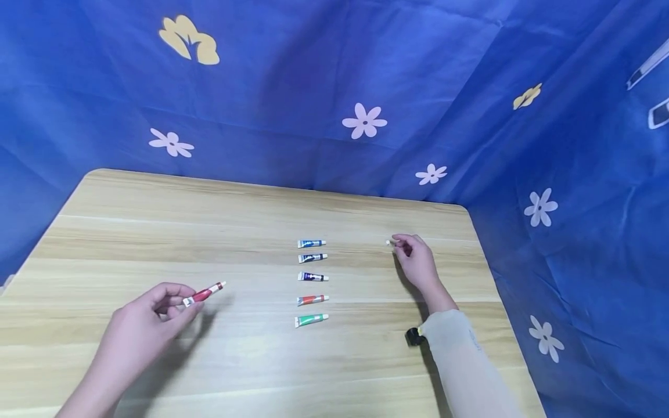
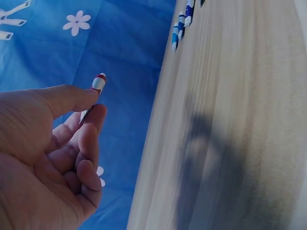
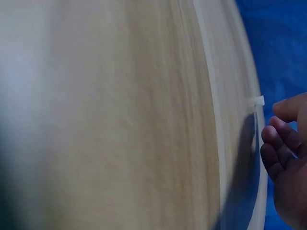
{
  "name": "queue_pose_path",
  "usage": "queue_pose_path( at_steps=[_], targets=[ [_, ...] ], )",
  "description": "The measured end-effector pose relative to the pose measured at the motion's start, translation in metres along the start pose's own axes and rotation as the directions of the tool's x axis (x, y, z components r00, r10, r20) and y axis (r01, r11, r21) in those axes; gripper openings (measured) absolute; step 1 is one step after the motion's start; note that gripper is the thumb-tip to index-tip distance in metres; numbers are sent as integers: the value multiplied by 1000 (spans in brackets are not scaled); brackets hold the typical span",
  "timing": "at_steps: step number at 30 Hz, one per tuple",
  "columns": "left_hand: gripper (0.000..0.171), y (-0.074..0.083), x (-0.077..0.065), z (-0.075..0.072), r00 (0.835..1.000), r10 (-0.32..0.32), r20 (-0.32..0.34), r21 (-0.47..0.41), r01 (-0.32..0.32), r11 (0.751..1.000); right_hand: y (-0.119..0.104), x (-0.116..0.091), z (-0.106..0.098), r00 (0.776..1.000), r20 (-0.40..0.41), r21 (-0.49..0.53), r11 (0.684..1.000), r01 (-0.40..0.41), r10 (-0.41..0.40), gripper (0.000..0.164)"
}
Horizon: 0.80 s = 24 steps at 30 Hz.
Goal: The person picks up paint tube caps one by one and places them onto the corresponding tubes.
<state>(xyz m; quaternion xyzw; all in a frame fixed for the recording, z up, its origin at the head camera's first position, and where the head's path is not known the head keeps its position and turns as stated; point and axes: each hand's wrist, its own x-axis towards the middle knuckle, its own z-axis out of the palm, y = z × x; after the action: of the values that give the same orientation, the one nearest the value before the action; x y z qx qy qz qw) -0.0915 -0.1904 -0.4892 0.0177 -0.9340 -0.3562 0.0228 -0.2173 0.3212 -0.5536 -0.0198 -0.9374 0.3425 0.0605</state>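
My left hand (image 1: 151, 313) pinches a small red and white paint tube (image 1: 202, 295) between thumb and fingers, above the table. Its narrow white tip points away to the right. In the left wrist view the same tube (image 2: 98, 84) pokes out past the thumb. Over on the right, my right hand (image 1: 418, 261) is low over the table, fingers loosely bent. Just left of its fingertips is a small white piece (image 1: 388, 242) like a cap. The right wrist view has that white piece (image 3: 259, 100) a short gap away from the fingertips.
Mid-table, several paint tubes lie in a column: blue (image 1: 312, 244), dark blue (image 1: 312, 258), purple (image 1: 313, 277), orange-red (image 1: 312, 299) and green (image 1: 311, 320). A blue flowered cloth (image 1: 313, 87) hangs behind the wooden table (image 1: 251, 371) and along its right side.
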Motion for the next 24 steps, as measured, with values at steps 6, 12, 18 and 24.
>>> queue_pose_path(
  at_steps=[6, 12, 18, 24],
  targets=[
    [19, -5, -8, -1, 1000, -24, -6, -10, 24, 1000, 4, 12, 3, 997, 83, -71, 997, 8, -2, 28],
    [19, -5, -6, -1, 1000, -26, 1, -4, 26, 1000, 8, 18, 7, 993, 119, -117, 993, 21, -7, 25],
    [21, -1, -4, 0, 1000, -23, 14, -8, 23, 1000, 7, 17, 8, 994, 109, -106, 994, 37, -25, 21],
    [21, 0, -4, 2, 1000, -15, 18, -15, 15, 1000, 8, 18, 8, 995, 104, -104, 994, 18, -8, 16]
  ],
)
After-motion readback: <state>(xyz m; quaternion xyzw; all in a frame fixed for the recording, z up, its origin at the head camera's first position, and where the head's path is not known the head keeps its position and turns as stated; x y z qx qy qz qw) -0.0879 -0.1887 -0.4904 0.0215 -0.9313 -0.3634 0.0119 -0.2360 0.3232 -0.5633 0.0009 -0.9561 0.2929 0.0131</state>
